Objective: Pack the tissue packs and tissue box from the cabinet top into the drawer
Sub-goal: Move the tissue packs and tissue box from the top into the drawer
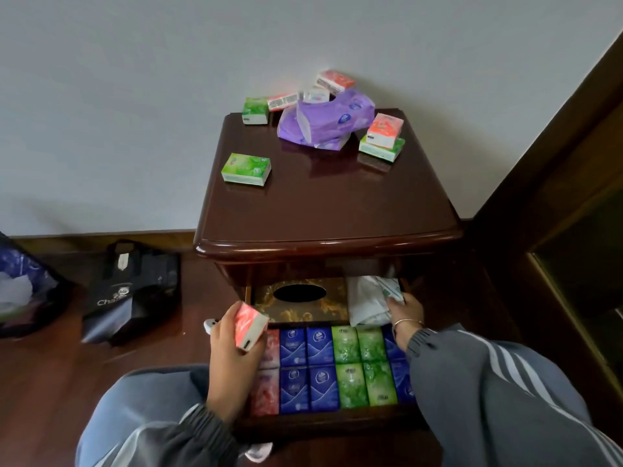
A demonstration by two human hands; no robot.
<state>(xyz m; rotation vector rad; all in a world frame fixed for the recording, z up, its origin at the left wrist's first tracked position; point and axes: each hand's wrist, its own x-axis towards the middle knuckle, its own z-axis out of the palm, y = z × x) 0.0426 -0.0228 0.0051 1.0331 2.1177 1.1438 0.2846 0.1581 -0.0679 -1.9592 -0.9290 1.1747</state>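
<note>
We are kneeling in front of the cabinet, whose glossy brown top is filling the middle of the view, and its drawer is standing pulled open toward us at six o'clock. Inside the drawer, rows of red, blue and green tissue packs are already lying flat and edge to edge, so we are judging the packing as well under way. Behind them, toward twelve o'clock within the drawer, the dark patterned tissue box is sitting with its oval slot facing up, so that piece looks done.

Up on the cabinet top, at about one o'clock, the purple soft tissue bag is slumping among loose packs. A red pack is lying on a green one just at its three o'clock side, a green pack is lying alone at nine o'clock, and several more are crowding the back edge. All of these are waiting to go down.

Our left hand is pinching a red pack between thumb and fingers, holding it over the drawer's left end at eight o'clock. Our right hand is pressing down on a white crumpled bag at the drawer's back right, fingers curled over it; whether it is gripping or only pushing, we cannot tell.
</note>
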